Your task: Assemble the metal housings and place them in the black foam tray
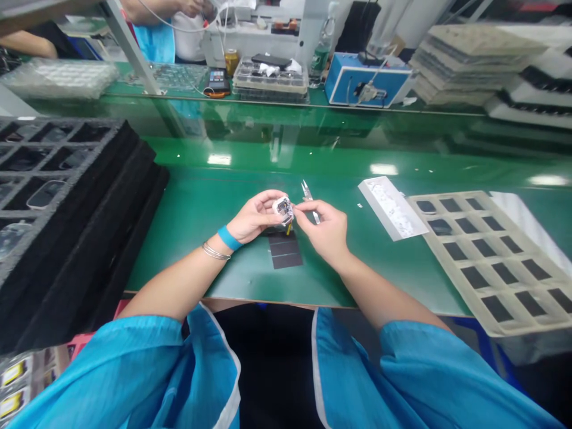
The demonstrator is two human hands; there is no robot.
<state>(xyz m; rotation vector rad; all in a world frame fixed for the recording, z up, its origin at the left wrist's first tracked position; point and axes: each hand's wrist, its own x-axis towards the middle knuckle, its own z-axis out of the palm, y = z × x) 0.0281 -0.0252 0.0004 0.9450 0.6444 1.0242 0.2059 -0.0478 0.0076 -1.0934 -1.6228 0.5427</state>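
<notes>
My left hand is closed around a small white electronic housing, its open side showing circuit parts. A yellow strip hangs below it. At the housing's right edge, the thumb and forefinger of my right hand are pinched together; whatever lies between their tips is too small to make out. Metal tweezers lie on the green table just behind the right hand, partly covered by its fingers. Beneath the hands is a dark sheet with thin lines across it.
A white box with white bits stands right of my hands. Beyond it lies a beige compartment tray with dark pieces. Black foam trays are stacked at left. A blue case stands at the back, where another person works.
</notes>
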